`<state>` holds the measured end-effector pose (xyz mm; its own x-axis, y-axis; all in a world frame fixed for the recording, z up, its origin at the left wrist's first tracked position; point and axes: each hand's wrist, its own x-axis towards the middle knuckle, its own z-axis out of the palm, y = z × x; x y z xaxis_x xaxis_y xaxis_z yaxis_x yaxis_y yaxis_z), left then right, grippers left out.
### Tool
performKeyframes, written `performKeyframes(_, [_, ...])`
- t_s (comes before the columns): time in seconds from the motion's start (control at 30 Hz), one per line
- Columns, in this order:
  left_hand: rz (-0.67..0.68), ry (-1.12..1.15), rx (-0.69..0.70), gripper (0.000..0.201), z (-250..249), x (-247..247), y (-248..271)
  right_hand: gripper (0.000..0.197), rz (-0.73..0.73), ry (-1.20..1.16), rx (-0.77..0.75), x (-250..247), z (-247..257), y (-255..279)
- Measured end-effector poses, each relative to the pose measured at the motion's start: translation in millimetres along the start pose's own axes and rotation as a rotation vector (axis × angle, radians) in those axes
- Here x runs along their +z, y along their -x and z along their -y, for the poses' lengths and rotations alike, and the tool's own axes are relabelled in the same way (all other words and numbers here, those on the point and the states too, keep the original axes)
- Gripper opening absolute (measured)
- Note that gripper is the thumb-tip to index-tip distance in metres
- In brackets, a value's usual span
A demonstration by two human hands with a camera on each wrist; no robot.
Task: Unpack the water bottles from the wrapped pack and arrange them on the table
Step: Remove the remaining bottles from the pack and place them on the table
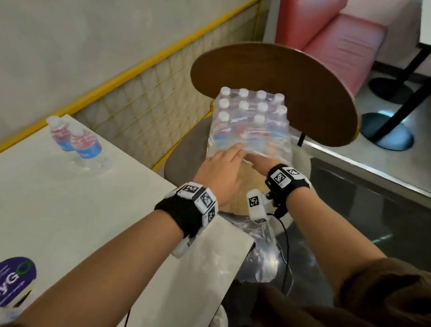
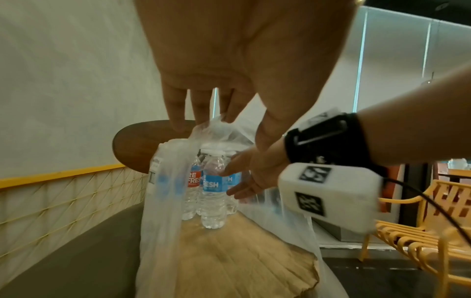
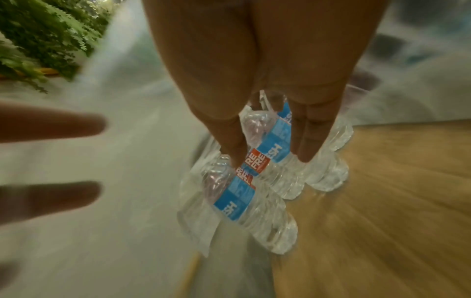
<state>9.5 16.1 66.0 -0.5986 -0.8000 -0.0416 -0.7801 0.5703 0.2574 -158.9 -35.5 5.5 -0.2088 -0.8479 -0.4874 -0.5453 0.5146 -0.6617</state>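
Note:
A pack of water bottles (image 1: pixel 252 117) in clear plastic wrap stands on a cardboard sheet (image 2: pixel 242 262) on a chair seat, its near side torn open. My left hand (image 1: pixel 237 151) lifts the loose wrap (image 2: pixel 211 125) with straight fingers (image 2: pixel 175 117). My right hand (image 1: pixel 259 162) reaches under the wrap, fingers straight and spread, beside the front bottle (image 2: pixel 214 187) with its blue label. In the right wrist view the right hand (image 3: pixel 270 155) hangs just over the bottles (image 3: pixel 254 193). Two loose bottles (image 1: pixel 86 147) stand on the white table (image 1: pixel 54 207).
The chair's round brown back (image 1: pixel 294 88) rises right behind the pack. A yellow mesh railing (image 1: pixel 149 98) runs along the wall. A pink bench (image 1: pixel 327 18) is at the far right, a yellow chair (image 2: pixel 420 231) beside it. A purple sign (image 1: pixel 8 278) lies on the table's near left.

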Motion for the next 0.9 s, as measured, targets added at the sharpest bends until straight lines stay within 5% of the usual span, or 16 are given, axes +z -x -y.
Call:
performKeyframes(0.13, [-0.014, 0.022, 0.039, 0.065, 6, 5, 4, 0.057, 0.004, 0.280, -0.026, -19, 2, -7])
performKeyframes(0.23, [0.032, 0.064, 0.041, 0.064, 11, 7, 5, 0.073, 0.040, 0.905, -0.100, -29, -1, 6])
performKeyframes(0.3, [0.065, 0.088, 0.023, 0.063, 15, 7, 6, 0.067, 0.055, 1.005, -0.105, -30, -4, -1])
performKeyframes(0.43, [0.099, 0.120, -0.020, 0.060, 22, 9, 7, 0.060, 0.013, 0.818, -0.031, -30, -12, -29])
performKeyframes(0.53, [0.093, 0.113, -0.055, 0.059, 25, 12, 7, 0.063, -0.045, 0.625, -0.113, -26, -43, -84])
performKeyframes(0.7, [0.066, 0.168, -0.146, 0.070, 27, 14, 7, 0.049, -0.080, 0.208, -0.167, -6, -12, 7])
performKeyframes(0.9, [0.244, 0.344, -0.151, 0.099, 21, 26, 10, 0.037, 0.287, -0.103, -0.429, 27, -19, 67])
